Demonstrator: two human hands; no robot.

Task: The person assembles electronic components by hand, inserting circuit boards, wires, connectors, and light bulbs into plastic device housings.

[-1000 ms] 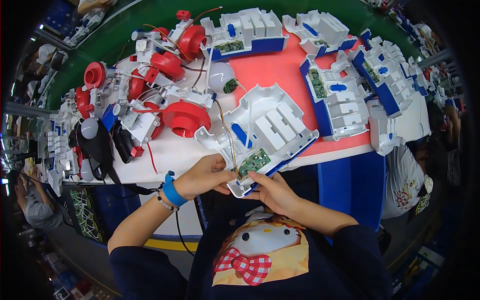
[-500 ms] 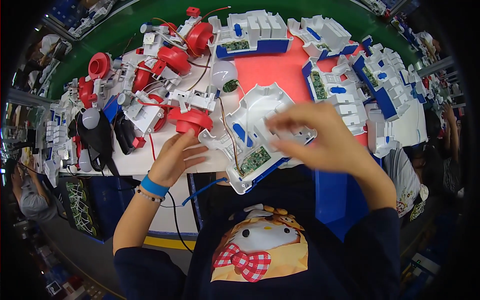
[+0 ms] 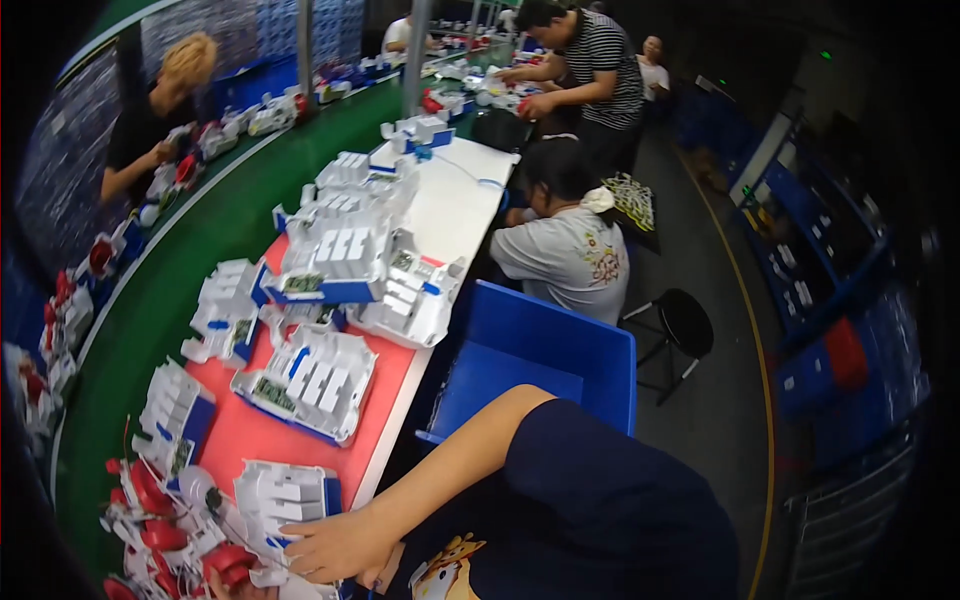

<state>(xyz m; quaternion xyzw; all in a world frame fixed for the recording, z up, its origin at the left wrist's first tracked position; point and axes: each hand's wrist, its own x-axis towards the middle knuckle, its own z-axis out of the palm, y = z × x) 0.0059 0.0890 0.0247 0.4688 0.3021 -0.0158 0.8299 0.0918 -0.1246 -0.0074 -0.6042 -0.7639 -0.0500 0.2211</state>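
A white plastic housing with a blue side (image 3: 283, 488) lies at the near end of the work surface. My right hand (image 3: 342, 546) rests over its near part, fingers stretched out and lying on it. At the bottom edge a small piece of my left hand (image 3: 238, 588) shows beside red and white parts; its fingers are mostly hidden. Close by on the left are a red round blower part (image 3: 230, 562) and a white rounded cap (image 3: 197, 484). The housing's circuit board is hidden from sight here.
More housings with circuit boards (image 3: 315, 378) stand on the red mat (image 3: 222, 387), some stacked (image 3: 335, 255) farther off. A blue bin (image 3: 545, 335) is beside the table. A seated person (image 3: 570, 250) and a black stool (image 3: 675, 325) are beyond it. A green conveyor (image 3: 140, 335) runs along the left.
The view has swung to the right, so the housing and both hands now sit low in the picture. My right hand has come down onto the housing from above it.
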